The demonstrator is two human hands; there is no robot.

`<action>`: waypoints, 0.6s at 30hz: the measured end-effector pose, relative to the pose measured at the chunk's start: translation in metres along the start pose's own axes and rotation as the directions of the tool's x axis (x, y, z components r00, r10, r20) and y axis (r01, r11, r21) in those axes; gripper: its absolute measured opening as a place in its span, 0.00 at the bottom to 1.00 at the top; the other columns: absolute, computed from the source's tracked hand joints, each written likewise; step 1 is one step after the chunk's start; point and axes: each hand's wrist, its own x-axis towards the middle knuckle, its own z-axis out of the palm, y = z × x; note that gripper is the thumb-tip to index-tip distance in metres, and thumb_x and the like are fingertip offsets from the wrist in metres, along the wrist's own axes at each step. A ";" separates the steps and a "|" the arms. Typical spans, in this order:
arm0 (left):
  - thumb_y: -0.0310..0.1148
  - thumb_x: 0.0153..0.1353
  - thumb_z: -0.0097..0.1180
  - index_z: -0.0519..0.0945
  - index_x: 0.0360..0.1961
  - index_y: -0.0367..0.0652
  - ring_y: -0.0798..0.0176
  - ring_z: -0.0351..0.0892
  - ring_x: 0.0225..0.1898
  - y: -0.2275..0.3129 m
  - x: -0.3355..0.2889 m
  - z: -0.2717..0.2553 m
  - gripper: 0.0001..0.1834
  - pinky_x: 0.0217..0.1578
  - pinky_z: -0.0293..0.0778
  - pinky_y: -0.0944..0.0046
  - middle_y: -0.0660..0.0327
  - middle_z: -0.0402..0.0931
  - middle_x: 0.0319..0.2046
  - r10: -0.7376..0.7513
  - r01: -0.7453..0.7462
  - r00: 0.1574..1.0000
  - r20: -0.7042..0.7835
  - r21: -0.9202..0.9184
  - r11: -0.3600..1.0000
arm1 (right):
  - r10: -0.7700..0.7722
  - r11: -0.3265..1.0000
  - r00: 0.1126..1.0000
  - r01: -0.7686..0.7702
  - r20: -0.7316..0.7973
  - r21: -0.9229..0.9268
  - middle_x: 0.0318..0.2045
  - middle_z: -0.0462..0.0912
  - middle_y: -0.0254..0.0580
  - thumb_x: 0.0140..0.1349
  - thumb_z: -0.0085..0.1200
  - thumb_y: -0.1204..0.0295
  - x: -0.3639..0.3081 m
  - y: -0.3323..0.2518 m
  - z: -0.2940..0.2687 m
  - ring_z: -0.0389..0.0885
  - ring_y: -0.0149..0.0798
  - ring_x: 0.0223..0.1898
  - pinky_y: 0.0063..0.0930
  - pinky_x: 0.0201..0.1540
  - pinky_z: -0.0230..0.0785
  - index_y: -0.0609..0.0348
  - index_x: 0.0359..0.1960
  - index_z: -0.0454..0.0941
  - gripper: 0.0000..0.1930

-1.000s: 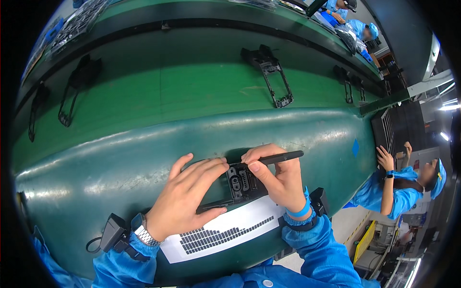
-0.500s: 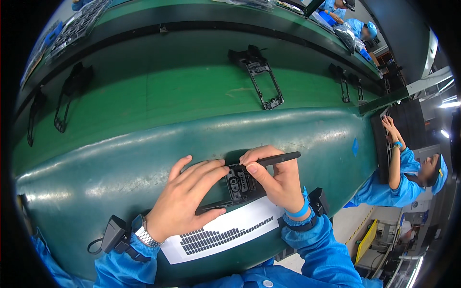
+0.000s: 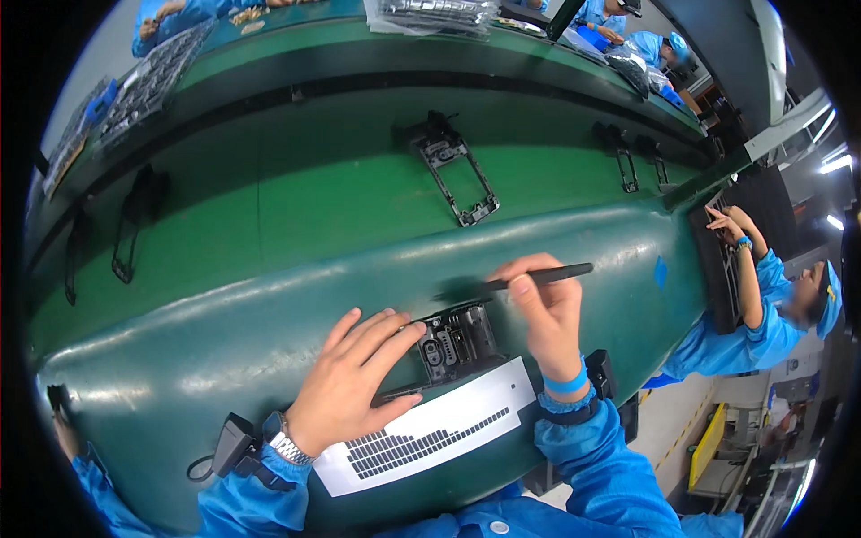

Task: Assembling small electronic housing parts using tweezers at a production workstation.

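A black plastic frame (image 3: 491, 334) with a detailed end block lies on the green table in front of me. My left hand (image 3: 354, 387) steadies it from the left, fingertips at its far edge and thumb along its near side; the palm hides its left part. To the right of the frame, my right hand (image 3: 549, 314) pinches slim black tweezers (image 3: 565, 273). Their tip is smeared by motion and sits off the frame. A white sheet (image 3: 489, 387) with rows of small black rectangular patches lies under my left wrist and along the frame's near edge.
Beyond the table's rounded edge, similar black frames (image 3: 480, 213) rest on a lower green surface. A shelf (image 3: 332, 67) with bagged parts runs behind. At right, a co-worker in blue (image 3: 731, 345) handles a dark rack. A person's hand (image 3: 65, 435) shows at the left edge.
My right hand has drawn away to the right with the tweezers, uncovering the frame's right end. My left hand stays on the frame. A person's hand now shows at the left edge.
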 end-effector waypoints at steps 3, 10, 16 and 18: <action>0.47 0.55 0.73 0.73 0.70 0.46 0.43 0.70 0.70 0.001 0.002 0.000 0.42 0.74 0.56 0.35 0.49 0.73 0.67 0.005 -0.006 1.000 0.020 0.026 1.000 | -0.055 0.998 0.991 0.055 -0.120 -0.003 0.41 0.86 0.41 0.75 0.58 0.70 0.005 0.009 -0.018 0.82 0.32 0.45 0.28 0.53 0.74 0.65 0.46 0.81 0.10; 0.42 0.53 0.77 0.74 0.69 0.41 0.43 0.74 0.67 -0.001 0.013 -0.009 0.43 0.70 0.65 0.43 0.48 0.76 0.64 0.013 -0.010 0.994 -0.104 0.029 1.000 | -0.127 0.984 0.886 0.169 -0.445 0.054 0.37 0.85 0.38 0.76 0.58 0.65 0.013 0.023 -0.043 0.82 0.28 0.36 0.23 0.42 0.73 0.62 0.45 0.81 0.11; 0.32 0.51 0.75 0.69 0.68 0.45 0.52 0.78 0.49 -0.100 0.066 -0.057 0.43 0.54 0.76 0.53 0.52 0.79 0.46 -0.265 0.376 0.709 -0.654 0.032 0.926 | -0.105 0.979 0.845 0.180 -0.524 0.093 0.36 0.86 0.36 0.76 0.59 0.64 0.012 0.035 -0.044 0.78 0.25 0.32 0.20 0.36 0.69 0.61 0.45 0.82 0.11; 0.36 0.52 0.75 0.68 0.69 0.43 0.45 0.79 0.55 -0.143 0.074 -0.071 0.44 0.58 0.75 0.49 0.47 0.77 0.55 -0.277 0.478 0.665 -0.694 0.111 0.871 | -0.101 0.976 0.863 0.181 -0.495 0.117 0.35 0.85 0.36 0.75 0.59 0.64 0.014 0.036 -0.034 0.78 0.25 0.32 0.20 0.35 0.69 0.61 0.45 0.82 0.11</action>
